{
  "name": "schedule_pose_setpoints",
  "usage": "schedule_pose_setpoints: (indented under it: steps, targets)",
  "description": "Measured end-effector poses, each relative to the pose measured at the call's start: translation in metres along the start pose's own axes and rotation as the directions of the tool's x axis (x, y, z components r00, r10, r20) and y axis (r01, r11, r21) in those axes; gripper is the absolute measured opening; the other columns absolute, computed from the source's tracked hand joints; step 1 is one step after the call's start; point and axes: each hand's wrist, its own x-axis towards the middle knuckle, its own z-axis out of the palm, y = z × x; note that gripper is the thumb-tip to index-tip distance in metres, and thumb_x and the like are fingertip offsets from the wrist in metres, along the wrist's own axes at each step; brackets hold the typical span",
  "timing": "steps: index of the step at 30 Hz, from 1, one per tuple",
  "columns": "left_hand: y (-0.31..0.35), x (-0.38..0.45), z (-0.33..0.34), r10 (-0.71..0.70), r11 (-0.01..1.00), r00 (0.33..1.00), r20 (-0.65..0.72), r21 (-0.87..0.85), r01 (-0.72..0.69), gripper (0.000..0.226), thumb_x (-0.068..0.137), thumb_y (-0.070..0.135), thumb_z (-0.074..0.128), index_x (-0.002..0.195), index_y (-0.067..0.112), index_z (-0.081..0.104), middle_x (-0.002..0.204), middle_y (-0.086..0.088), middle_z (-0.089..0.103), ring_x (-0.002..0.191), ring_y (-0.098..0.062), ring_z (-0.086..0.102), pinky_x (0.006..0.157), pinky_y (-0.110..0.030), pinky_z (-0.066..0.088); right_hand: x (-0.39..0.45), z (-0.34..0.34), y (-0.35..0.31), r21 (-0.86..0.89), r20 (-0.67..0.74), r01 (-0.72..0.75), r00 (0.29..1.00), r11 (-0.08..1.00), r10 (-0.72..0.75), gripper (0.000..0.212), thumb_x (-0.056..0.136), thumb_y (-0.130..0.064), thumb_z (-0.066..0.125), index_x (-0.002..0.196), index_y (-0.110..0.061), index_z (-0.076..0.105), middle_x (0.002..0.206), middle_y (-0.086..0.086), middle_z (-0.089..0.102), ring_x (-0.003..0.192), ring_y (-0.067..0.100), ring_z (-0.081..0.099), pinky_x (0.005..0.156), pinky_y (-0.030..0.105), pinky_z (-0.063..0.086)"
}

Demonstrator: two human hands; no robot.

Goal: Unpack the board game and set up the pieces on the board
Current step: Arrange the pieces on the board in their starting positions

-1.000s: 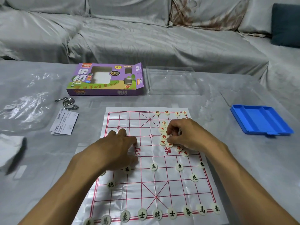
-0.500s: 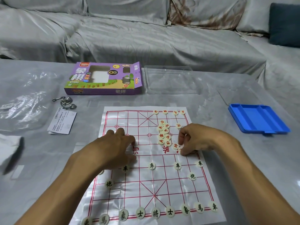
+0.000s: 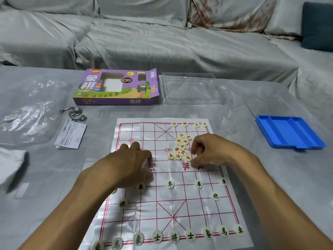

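Note:
The game board [image 3: 194, 210], a thin sheet with a red grid, lies on the table. Black-lettered pieces [image 3: 174, 237] line the near row, with more on the rows ahead. A loose cluster of red-lettered pieces [image 3: 181, 147] sits right of centre, and several red pieces [image 3: 185, 124] stand on the far row. My left hand [image 3: 126, 165] presses flat on the board's left half. My right hand [image 3: 210, 153] has curled fingers at the cluster's right edge, beside a red piece [image 3: 188, 157]. Whether it holds a piece is hidden.
The purple game box [image 3: 117, 87] lies behind the board, with a clear plastic lid [image 3: 191, 87] to its right. A blue tray [image 3: 290, 132] sits at the right. Metal wire rings [image 3: 73, 112], a leaflet [image 3: 71, 134] and clear wrapping [image 3: 28, 112] lie at the left.
My right hand has drawn from over the middle of the red cluster to its right edge. My left hand has stayed pressed on the board.

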Motion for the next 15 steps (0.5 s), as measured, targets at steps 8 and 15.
schedule_pose_setpoints:
  steps: [8, 15]
  targets:
    - [-0.001, 0.000, -0.001, 0.008, 1.000, 1.000, 0.003, 0.003, -0.009, 0.054, 0.091, 0.055, 0.053, 0.140, 0.038, 0.037, 0.141, 0.003, 0.035, 0.127, -0.019, 0.036, 0.094, -0.033, 0.042, 0.003, 0.011, -0.005, -0.063, -0.055, 0.067, 0.996, 0.996, -0.070, 0.025, 0.073, -0.034, 0.081, 0.088, -0.025, 0.062, 0.079, -0.010, 0.060, 0.068, 0.007, 0.054, 0.057, 0.021, 0.040]
    - [-0.010, -0.002, -0.006, 0.002, 1.000, 1.000, 0.012, -0.015, -0.002, 0.045, 0.094, 0.052, 0.050, 0.134, 0.033, 0.045, 0.139, 0.010, 0.040, 0.114, -0.015, 0.049, 0.092, -0.031, 0.046, -0.002, 0.006, -0.013, -0.077, -0.209, 0.130, 0.967, 0.989, -0.143, 0.027, 0.074, -0.044, 0.077, 0.079, -0.024, 0.061, 0.076, -0.011, 0.060, 0.068, 0.008, 0.056, 0.058, 0.025, 0.044]
